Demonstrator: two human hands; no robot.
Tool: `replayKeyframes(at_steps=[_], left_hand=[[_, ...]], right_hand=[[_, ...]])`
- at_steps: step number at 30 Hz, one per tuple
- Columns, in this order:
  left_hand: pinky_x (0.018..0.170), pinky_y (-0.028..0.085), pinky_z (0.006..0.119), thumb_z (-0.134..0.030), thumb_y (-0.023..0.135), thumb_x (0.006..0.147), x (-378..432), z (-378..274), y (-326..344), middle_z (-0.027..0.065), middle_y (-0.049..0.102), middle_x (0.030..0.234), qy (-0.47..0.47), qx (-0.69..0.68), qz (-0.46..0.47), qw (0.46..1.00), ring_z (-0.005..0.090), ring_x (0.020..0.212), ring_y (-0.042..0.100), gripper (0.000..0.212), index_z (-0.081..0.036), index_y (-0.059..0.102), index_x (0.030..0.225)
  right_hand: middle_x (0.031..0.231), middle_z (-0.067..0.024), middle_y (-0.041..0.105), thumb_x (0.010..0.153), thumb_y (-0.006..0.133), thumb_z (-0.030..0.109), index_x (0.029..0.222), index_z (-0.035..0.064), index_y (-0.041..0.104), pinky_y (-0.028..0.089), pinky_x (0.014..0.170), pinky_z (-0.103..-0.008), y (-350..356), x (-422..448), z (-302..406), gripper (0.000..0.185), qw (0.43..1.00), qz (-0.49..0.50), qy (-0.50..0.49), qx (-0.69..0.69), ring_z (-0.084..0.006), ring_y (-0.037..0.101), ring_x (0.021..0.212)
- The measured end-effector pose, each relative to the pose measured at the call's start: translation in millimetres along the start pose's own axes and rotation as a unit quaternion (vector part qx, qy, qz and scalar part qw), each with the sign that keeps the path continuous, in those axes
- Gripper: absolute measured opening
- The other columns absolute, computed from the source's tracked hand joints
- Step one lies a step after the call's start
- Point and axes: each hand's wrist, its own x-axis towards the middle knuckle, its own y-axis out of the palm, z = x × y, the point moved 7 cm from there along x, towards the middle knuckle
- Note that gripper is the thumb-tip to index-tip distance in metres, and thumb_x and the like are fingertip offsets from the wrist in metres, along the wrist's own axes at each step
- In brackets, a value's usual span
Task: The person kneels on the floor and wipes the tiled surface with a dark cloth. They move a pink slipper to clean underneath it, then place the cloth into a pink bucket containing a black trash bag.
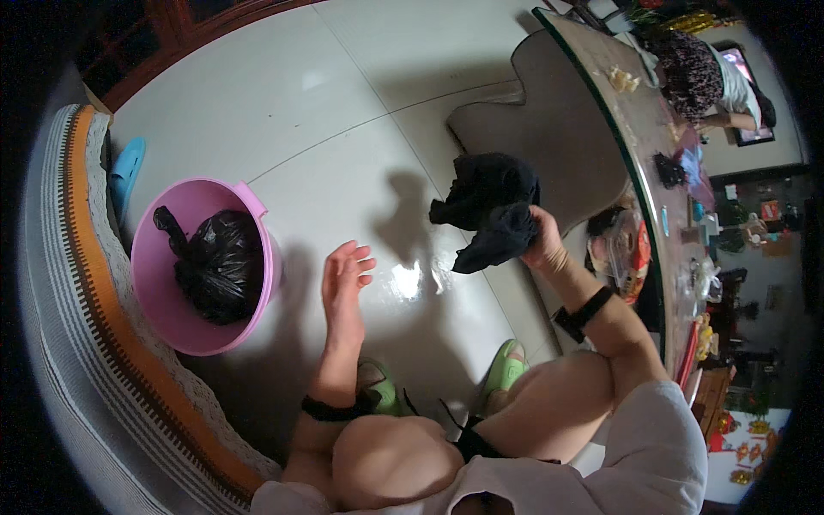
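Observation:
Black cloth (494,187), bunched and hanging in folds, is held out over the tiled floor in my right hand (544,239). My fingers grip its right edge and are partly hidden behind it. My left hand (347,290) is raised above the floor with its fingers apart and nothing in it. Left of that hand stands a pink plastic bucket (267,257). Inside the bucket lies a knotted black plastic bag (222,270); what the bag contains cannot be seen.
A glass-topped table (634,129) with various items runs along the right, above a brown curved base (566,129). Plastic packages (618,251) sit beneath it. A covered seat (84,270) borders the left, near a blue slipper (129,167). Another person (702,77) bends beyond the table.

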Motion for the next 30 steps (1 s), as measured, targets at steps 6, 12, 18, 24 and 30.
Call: replayKeyframes(at_steps=[6,12,18,24,30], left_hand=[[0.09,0.043,0.031,-0.034,0.056,0.101,-2,-13,31,0.0083,0.064,0.119,-0.011,0.022,0.157,0.987,0.0174,0.106,0.06,0.036,-0.008,0.056,0.126],[0.088,0.043,0.03,-0.027,0.054,0.101,3,-49,-6,0.0085,0.063,0.118,0.028,0.048,0.144,0.988,0.0159,0.103,0.059,0.033,-0.005,0.056,0.126],[0.092,0.043,0.029,-0.016,0.057,0.101,-9,-56,-29,0.0076,0.062,0.116,0.014,0.036,0.126,0.991,0.015,0.106,0.056,0.029,-0.003,0.054,0.127],[0.087,0.046,0.024,-0.009,0.062,0.098,-3,-31,-20,0.0056,0.064,0.114,-0.021,0.07,0.146,0.987,0.009,0.099,0.058,0.027,0.0,0.056,0.122],[0.089,0.048,0.026,-0.008,0.062,0.096,11,-17,-47,0.0044,0.066,0.114,-0.054,0.204,0.078,0.974,0.0108,0.101,0.061,0.027,-0.003,0.058,0.123]], right_hand=[[0.108,-0.0102,0.067,0.089,0.053,0.022,0.107,0.0047,0.062,0.049,0.095,-0.0413,80,-55,4,0.026,0.995,-0.07,-0.034,0.061,-0.0269,0.062,0.1],[0.117,-0.0098,0.065,0.088,0.047,0.0,0.127,0.0035,0.053,0.053,0.093,-0.0371,179,-105,129,0.04,0.934,0.048,-0.324,-0.146,-0.0238,0.065,0.103],[0.148,-0.0112,0.047,0.073,0.049,-0.01,0.12,0.007,0.065,0.031,0.116,-0.0361,165,-26,142,0.053,0.791,0.147,-0.39,-0.448,-0.0271,0.042,0.139],[0.157,-0.0209,0.028,0.074,0.08,0.015,0.137,0.0272,0.055,0.03,0.116,-0.0536,39,49,0,0.069,0.551,0.147,-0.315,-0.759,-0.0452,0.03,0.142],[0.16,-0.0241,0.012,0.072,0.081,0.024,0.149,0.0408,0.037,0.028,0.114,-0.0619,11,99,-89,0.09,0.526,0.121,-0.168,-0.824,-0.0515,0.02,0.142]])
